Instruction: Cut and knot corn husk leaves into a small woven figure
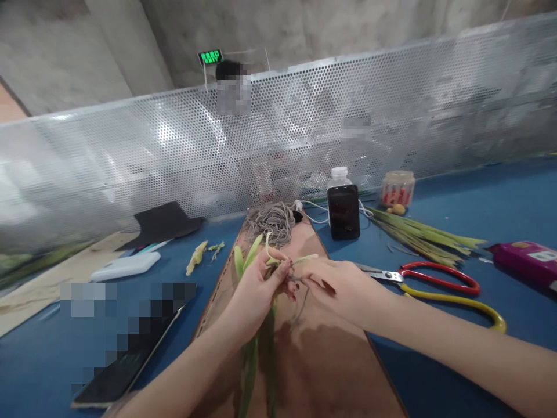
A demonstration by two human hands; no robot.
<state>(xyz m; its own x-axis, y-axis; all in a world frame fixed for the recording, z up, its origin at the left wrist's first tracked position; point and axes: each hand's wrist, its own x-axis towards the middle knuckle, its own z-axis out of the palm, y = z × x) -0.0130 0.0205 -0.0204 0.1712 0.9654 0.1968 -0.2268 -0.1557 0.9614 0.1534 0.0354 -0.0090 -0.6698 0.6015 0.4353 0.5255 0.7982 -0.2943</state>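
Observation:
Over the wooden board [331, 371], my left hand [259, 284] is closed around long green leaf strips [249, 371]. Their tips stick up past its fingers, and the lower ends trail toward me over the board. Close beside it, my right hand [335, 284] has its fingers pinched together on a thin grey cord [301, 310], which dangles below. A pale strip end [307, 259] juts out between the two hands. Fingers hide the spot where leaves and cord meet. Beyond the hands, a tangled bundle of grey cord [272, 223] lies on the board's far end.
Scissors [435, 284] with red and yellow handles lie right of the board. Behind them are cut leaves [422, 235], a jar [397, 188] and an upright black phone-like device [343, 212]. Left lies a white case [126, 266]. A perforated metal screen [296, 128] closes the back; people are behind it.

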